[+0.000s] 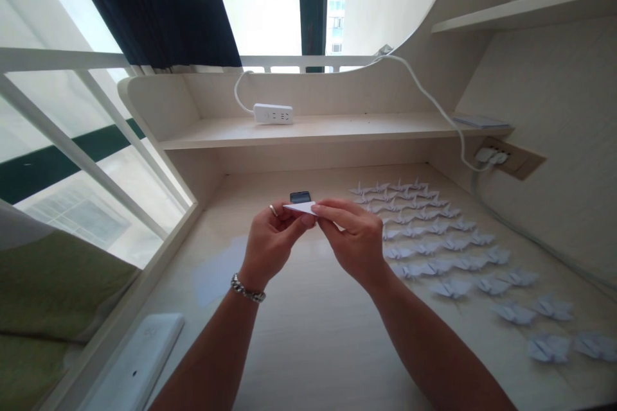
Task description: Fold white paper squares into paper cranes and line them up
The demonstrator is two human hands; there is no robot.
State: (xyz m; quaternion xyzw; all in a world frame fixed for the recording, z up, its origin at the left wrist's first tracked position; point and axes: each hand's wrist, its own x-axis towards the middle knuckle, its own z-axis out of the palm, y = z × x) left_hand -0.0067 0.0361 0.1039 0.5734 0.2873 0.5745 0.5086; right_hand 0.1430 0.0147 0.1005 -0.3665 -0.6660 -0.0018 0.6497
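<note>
A small folded piece of white paper [301, 207], pointed at its left end, is held up above the desk between both hands. My left hand [276, 237] grips its lower edge with thumb and fingers; a ring and a chain bracelet are on this arm. My right hand [354, 231] pinches the paper's right end, fingers closed on it. Just beyond the paper lies a small dark object [300, 196], partly hidden. To the right stand rows of folded white paper cranes [427, 247]. Left of my left wrist lie flat white paper sheets [216, 273].
A white box-like object [137, 356] lies at the desk's left front. On the back shelf [337, 128] sits a white power strip [273, 114]. A white cable [436, 103] runs down to the wall socket [513, 157] at right. A railing [120, 135] borders the left.
</note>
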